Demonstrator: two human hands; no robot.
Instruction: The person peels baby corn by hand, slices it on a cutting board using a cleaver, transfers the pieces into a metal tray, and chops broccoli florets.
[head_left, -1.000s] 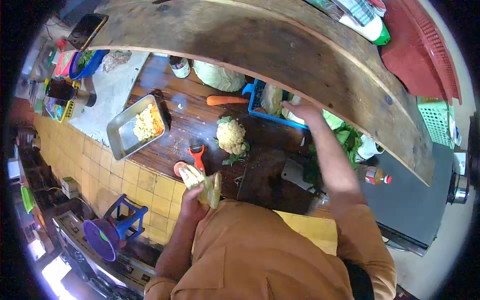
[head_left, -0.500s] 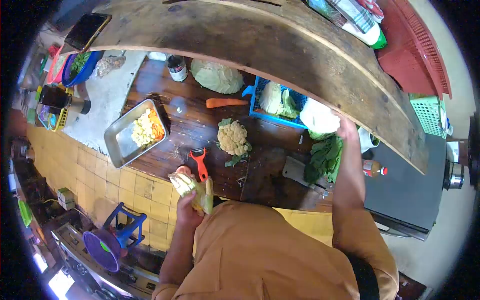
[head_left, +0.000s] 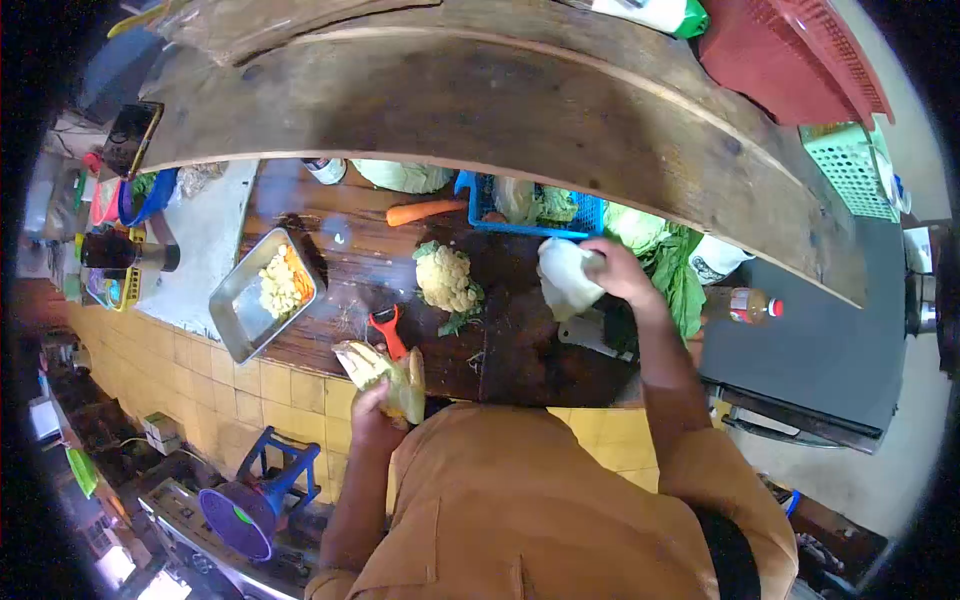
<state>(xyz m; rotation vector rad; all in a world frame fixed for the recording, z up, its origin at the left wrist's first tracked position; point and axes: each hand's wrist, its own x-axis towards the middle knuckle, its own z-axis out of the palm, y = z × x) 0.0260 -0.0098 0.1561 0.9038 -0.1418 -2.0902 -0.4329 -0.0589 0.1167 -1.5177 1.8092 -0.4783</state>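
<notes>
Your left hand (head_left: 375, 415) curls its fingers round pale vegetables (head_left: 410, 390) at the table's (head_left: 515, 375) near edge; your right hand (head_left: 625, 270) pinches a white bundle (head_left: 566, 280) over its right half. Lowering carelessly could snag the bundle on the cleaver (head_left: 585, 336). Cauliflower (head_left: 447, 278) lies between your hands; the overhanging shelf (head_left: 480, 110) likely hampers reaching the blue crate (head_left: 520, 231) toward the far edge.

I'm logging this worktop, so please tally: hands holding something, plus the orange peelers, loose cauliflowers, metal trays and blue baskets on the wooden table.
Hands holding something: 2 (left hand, right hand)
Orange peeler: 1
Loose cauliflower: 1
Metal tray: 1
Blue basket: 1
Total: 6
</notes>
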